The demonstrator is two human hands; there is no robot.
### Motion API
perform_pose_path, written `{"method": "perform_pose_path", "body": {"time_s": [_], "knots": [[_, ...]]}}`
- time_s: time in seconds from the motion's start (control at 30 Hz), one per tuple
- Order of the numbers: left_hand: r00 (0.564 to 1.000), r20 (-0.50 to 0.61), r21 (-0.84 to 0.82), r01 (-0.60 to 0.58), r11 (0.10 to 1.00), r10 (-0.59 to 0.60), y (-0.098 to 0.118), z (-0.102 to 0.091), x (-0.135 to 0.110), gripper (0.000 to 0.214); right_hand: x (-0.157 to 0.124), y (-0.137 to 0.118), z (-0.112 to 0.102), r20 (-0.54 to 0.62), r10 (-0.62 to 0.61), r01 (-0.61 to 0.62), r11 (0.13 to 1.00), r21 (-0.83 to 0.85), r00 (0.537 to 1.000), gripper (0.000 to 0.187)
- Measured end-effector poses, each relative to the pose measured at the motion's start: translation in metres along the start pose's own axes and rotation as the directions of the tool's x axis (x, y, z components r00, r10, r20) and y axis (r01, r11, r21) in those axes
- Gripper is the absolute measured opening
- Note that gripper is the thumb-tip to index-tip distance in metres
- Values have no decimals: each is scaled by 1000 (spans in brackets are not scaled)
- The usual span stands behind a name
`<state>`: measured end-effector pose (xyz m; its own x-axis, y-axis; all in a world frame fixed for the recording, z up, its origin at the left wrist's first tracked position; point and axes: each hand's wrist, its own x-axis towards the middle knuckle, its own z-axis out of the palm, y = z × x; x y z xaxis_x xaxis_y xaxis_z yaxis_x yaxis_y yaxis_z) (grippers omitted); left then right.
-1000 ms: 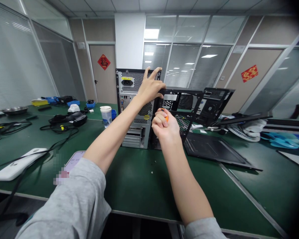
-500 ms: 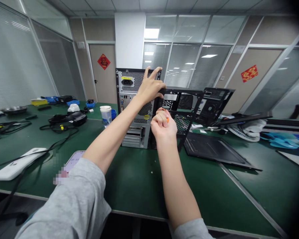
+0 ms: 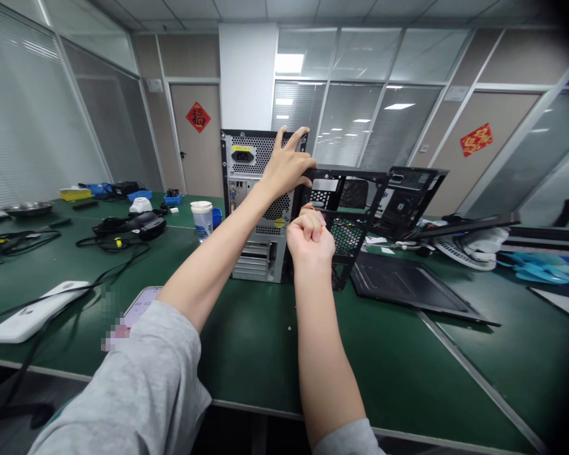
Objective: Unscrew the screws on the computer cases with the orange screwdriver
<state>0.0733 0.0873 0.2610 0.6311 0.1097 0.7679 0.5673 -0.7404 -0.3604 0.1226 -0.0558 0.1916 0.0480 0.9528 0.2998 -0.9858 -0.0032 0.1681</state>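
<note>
A computer case (image 3: 253, 215) stands upright with its back panel facing me. My left hand (image 3: 287, 165) grips its upper right part, fingers spread over the top and side edge. To the right of this panel, a black perforated metal frame (image 3: 346, 232) extends from the case. My right hand (image 3: 312, 232) is closed in a fist in front of the join between the two. It is wrapped round a screwdriver, of which only bits of orange handle show; its tip is hidden behind my fingers and against the dark edge.
A black side panel (image 3: 417, 284) lies flat at the right, with another computer case (image 3: 403, 199) behind it. A cup (image 3: 201, 221) stands left of the case. Phones, cables (image 3: 114, 272) and a black headset (image 3: 137, 224) lie on the green table (image 3: 260, 341).
My right fist has turned at the wrist, hiding most of the orange handle, and the forearm has swung slightly left. My left hand and the case have stayed in place.
</note>
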Motion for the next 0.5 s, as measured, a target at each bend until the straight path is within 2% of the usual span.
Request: {"method": "perform_pose_path", "body": {"time_s": [0.27,0.4,0.5], "knots": [[1000,-26,-4,-13,1000,13,-2,2,0,21,1,0,0,7,24,-25,969,247,1000,31],[1000,-4,15,2,1000,-2,0,0,0,21,1,-4,0,16,56,-58,964,261,998,32],[1000,-15,15,-8,1000,8,0,0,0,20,0,-4,1,-2,68,-66,977,201,998,33]]}}
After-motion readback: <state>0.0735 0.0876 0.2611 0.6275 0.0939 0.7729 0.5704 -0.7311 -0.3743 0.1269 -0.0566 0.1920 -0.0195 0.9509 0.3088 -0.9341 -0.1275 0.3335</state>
